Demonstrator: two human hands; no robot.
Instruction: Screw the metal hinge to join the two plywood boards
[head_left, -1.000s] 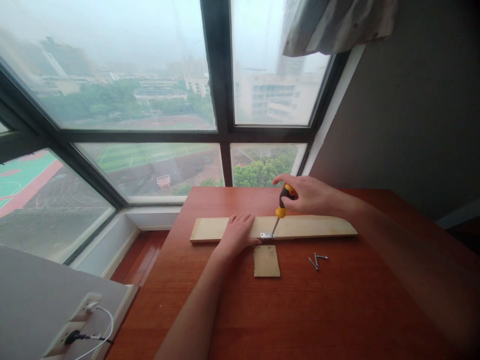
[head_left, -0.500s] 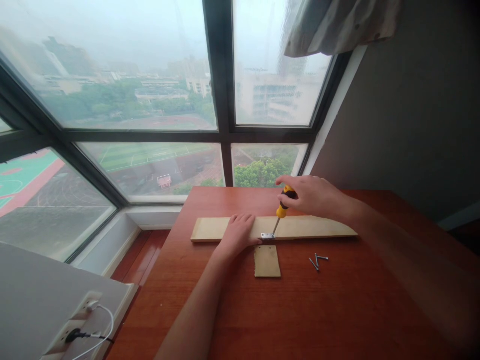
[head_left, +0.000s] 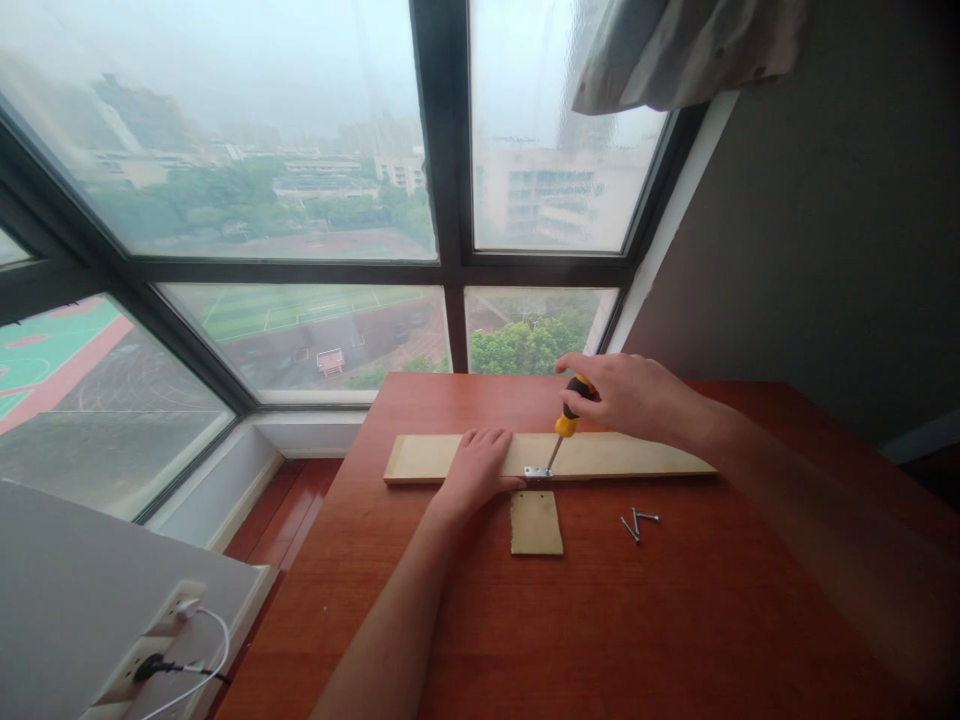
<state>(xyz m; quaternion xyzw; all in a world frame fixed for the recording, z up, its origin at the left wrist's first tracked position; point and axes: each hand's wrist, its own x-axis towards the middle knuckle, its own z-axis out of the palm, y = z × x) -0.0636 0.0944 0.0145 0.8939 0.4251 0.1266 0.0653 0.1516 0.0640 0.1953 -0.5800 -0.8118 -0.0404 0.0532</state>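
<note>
My right hand (head_left: 626, 392) grips a yellow and black screwdriver (head_left: 566, 424) by its handle. The tool leans to the right, its shaft running down to the right end of a small metal hinge or bracket (head_left: 538, 472) at the near edge of a long pale wooden board (head_left: 637, 452). A screw under the tip is too small to make out. My left hand (head_left: 478, 470) holds the board just left of the metal piece, fingers over the top and thumb along the near edge. In front lies a small wooden piece (head_left: 537, 525) with two holes near its far edge.
Several loose screws (head_left: 635, 524) lie on the reddish-brown table (head_left: 570, 640), right of the small wooden piece. Windows (head_left: 300, 330) rise behind the table. At lower left, cables are plugged into wall sockets (head_left: 142, 668). A curtain (head_left: 682, 55) hangs at upper right.
</note>
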